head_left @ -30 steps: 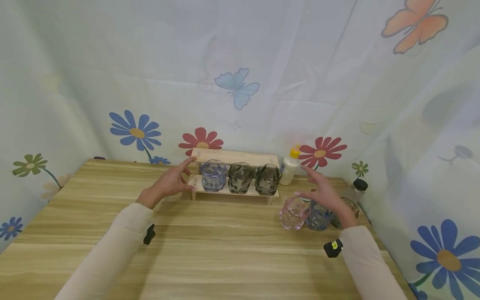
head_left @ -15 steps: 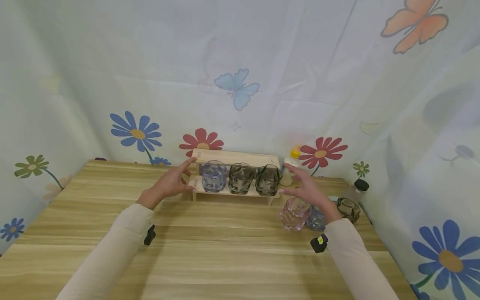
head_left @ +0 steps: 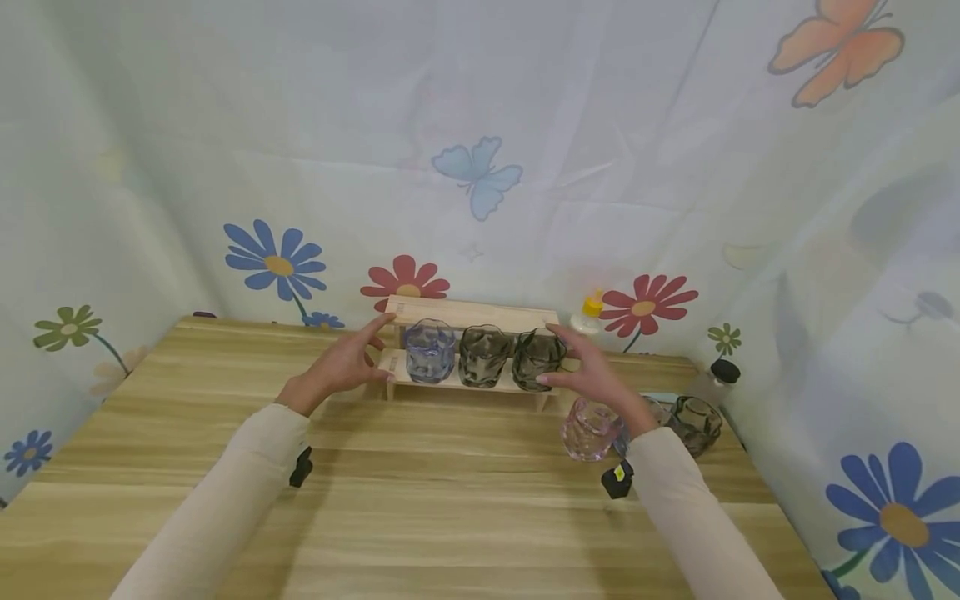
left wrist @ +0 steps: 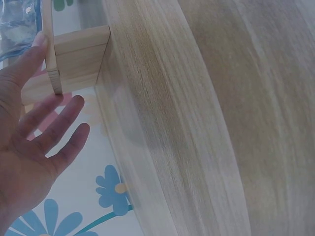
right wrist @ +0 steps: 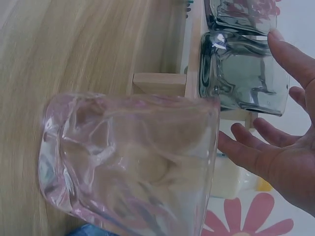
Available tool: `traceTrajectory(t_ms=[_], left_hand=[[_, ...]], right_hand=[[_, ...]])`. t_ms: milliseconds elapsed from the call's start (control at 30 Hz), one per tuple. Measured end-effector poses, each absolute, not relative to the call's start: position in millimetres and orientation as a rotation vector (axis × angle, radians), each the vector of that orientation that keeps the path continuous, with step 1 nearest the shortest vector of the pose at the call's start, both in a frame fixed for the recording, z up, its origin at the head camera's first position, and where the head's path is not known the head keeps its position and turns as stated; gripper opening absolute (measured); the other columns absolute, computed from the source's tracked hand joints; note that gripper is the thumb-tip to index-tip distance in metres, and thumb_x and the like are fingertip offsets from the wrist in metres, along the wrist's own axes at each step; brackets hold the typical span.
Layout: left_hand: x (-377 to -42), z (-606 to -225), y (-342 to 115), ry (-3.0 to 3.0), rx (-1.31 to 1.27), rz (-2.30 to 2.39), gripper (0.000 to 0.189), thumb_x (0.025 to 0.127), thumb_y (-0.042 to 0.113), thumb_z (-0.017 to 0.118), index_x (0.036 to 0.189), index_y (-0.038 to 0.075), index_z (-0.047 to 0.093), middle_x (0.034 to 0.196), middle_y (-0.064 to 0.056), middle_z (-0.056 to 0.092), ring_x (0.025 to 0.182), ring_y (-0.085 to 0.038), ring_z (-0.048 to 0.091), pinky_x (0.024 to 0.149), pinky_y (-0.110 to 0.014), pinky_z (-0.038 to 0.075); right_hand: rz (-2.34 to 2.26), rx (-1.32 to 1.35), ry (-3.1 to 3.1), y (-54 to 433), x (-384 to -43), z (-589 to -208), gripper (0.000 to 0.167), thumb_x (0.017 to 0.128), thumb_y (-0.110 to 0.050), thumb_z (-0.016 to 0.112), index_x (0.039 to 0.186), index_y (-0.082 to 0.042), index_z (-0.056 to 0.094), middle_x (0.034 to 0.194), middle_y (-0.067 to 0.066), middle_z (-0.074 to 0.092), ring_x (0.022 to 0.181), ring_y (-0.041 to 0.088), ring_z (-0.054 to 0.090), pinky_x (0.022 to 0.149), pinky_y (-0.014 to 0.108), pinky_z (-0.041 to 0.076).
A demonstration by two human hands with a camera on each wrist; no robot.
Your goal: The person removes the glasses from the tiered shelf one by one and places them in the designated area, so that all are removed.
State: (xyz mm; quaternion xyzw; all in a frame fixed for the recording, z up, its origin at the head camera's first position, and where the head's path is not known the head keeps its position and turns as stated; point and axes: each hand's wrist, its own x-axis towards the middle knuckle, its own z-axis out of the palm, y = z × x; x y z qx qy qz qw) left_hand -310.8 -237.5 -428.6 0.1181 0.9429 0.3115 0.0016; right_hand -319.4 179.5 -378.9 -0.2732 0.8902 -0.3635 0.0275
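Observation:
A two-tier wooden rack (head_left: 517, 315) stands at the table's back, with three faceted glasses on its lower board: a blue glass (head_left: 430, 350) at the left, a grey glass (head_left: 482, 356) in the middle and another grey glass (head_left: 534, 360) at the right. My left hand (head_left: 337, 367) holds the rack's left end, thumb at the lower board, a finger at the upper one. My right hand (head_left: 596, 375) is beside the right grey glass, fingers spread. Its thumb (right wrist: 290, 54) is at that glass's rim; whether it touches is unclear.
To the right of the rack stand a pink glass (head_left: 587, 429), a blue glass partly hidden by my right forearm, and a dark glass (head_left: 696, 425). Behind them are a yellow-capped bottle (head_left: 588, 312) and a black-capped jar (head_left: 720, 379). A flowered cloth (head_left: 480, 250) hangs behind the table.
My right hand has moved left, from above the loose glasses to the right grey glass on the rack. My left hand has stayed at the rack's left end.

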Motion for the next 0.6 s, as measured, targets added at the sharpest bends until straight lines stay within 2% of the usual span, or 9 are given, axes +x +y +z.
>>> traceTrajectory(t_ms=[167,333,600], left_hand=[[-311.1,-428.6,-237.1,2.947,0.378,0.984,0.106,0.08,0.027,0.086,0.16,0.022,0.016,0.131,-0.027,0.059,0.096,-0.034,0.071,0.085,-0.05,0.056],[-310.7,-427.7,-236.5,2.948,0.379,0.982,0.107,0.079,0.027,0.086,0.16,0.022,0.016,0.131,-0.027,0.06,0.095,-0.034,0.071,0.085,-0.05,0.056],[-311.3,-426.8,-235.6,2.955,0.387,0.985,0.108,0.079,0.027,0.087,0.16,0.022,0.017,0.129,-0.027,0.06,0.094,-0.034,0.071,0.083,-0.05,0.057]], right_hand=[[-1.093,-0.836,2.758,173.6,-321.2,-380.4,0.089,0.085,-0.025,0.081,0.157,-0.012,0.031,0.163,0.019,0.027,0.147,0.046,0.028,0.113,0.064,0.032],[-1.061,-0.836,2.779,169.4,-324.0,-382.7,0.09,0.084,-0.026,0.081,0.157,-0.012,0.031,0.163,0.02,0.028,0.147,0.047,0.027,0.112,0.067,0.03],[-1.03,-0.821,2.782,164.7,-325.6,-384.2,0.092,0.084,-0.026,0.082,0.157,-0.009,0.029,0.162,0.023,0.028,0.147,0.048,0.029,0.111,0.066,0.032]])
